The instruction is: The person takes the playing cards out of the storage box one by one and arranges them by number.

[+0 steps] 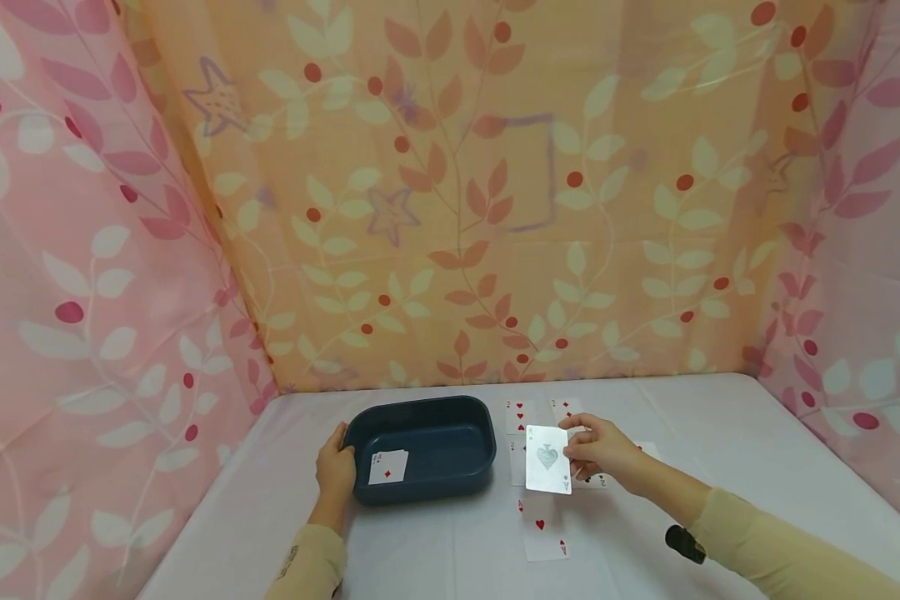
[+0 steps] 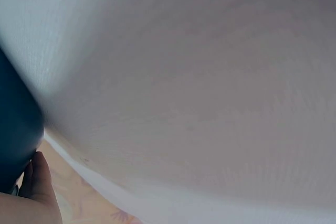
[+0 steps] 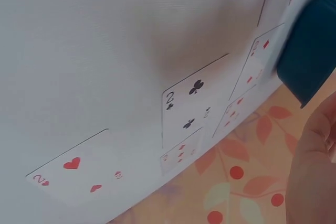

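My right hand (image 1: 607, 454) pinches the ace of spades (image 1: 547, 458) by its right edge, face showing, above the cards on the table. My left hand (image 1: 335, 475) holds the left end of a dark blue basin (image 1: 423, 492) at its rim. Inside the basin's front left lie stacked white playing cards (image 1: 388, 467), the top one showing a red diamond. In the left wrist view the fingers (image 2: 42, 177) lie against the basin's outer wall (image 2: 18, 124). A two of clubs (image 3: 186, 103) and a two of hearts (image 3: 79, 166) lie face up in the right wrist view.
An ace of hearts (image 1: 546, 533) lies nearest on the white-covered table (image 1: 435, 550). A three of hearts (image 1: 520, 417) and a red diamond card (image 1: 566, 407) lie farther back, beside the basin. Patterned cloth (image 1: 450, 208) hangs behind and at both sides.
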`<action>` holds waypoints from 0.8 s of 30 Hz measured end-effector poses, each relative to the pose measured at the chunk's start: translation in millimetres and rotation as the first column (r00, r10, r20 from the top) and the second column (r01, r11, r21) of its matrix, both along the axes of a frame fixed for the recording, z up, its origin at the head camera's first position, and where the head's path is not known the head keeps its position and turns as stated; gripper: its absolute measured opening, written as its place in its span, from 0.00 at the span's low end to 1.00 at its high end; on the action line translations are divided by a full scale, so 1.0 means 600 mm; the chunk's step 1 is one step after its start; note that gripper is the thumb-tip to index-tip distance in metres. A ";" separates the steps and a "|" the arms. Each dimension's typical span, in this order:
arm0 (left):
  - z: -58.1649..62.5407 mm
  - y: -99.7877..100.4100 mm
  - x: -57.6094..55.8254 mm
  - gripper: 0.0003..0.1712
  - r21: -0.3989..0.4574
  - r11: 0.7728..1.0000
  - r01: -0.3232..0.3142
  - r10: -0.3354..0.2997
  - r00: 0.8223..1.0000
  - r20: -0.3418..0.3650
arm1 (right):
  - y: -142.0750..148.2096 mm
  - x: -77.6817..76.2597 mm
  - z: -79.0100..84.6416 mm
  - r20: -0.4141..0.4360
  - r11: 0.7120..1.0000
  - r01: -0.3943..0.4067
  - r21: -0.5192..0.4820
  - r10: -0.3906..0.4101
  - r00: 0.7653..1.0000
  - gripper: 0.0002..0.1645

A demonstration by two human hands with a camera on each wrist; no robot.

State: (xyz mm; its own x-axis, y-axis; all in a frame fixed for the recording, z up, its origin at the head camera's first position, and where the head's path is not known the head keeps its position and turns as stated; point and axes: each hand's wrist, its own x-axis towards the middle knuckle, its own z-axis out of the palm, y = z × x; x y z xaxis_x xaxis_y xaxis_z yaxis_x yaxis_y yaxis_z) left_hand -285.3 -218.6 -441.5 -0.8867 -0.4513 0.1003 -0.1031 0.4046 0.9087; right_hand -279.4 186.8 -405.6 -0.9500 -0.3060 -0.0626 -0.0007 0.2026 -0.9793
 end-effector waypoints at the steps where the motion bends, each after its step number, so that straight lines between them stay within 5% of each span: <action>1: 0.000 0.000 0.000 0.29 -0.001 1.000 -0.002 0.002 1.000 -0.001 | 0.002 0.001 0.000 0.002 1.000 -0.003 -0.002 0.003 1.000 0.27; 16: -0.007 -0.003 -0.008 0.30 0.001 1.000 -0.011 0.011 1.000 -0.008 | 0.049 0.005 -0.014 0.016 0.995 -0.001 0.096 -0.001 1.000 0.24; 24: -0.007 -0.005 -0.008 0.29 -0.008 1.000 -0.008 0.008 1.000 -0.008 | 0.080 0.004 -0.024 0.037 0.988 -0.104 0.112 0.101 0.994 0.20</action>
State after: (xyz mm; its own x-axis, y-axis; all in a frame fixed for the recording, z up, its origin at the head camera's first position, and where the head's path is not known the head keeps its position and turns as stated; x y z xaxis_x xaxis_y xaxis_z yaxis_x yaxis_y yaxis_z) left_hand -290.1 -221.5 -445.6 -0.8821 -0.4578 0.1110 -0.0991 0.4108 0.9063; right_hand -276.9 234.9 -420.0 -0.9111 -0.3907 -0.1312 0.0025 0.3132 -0.9497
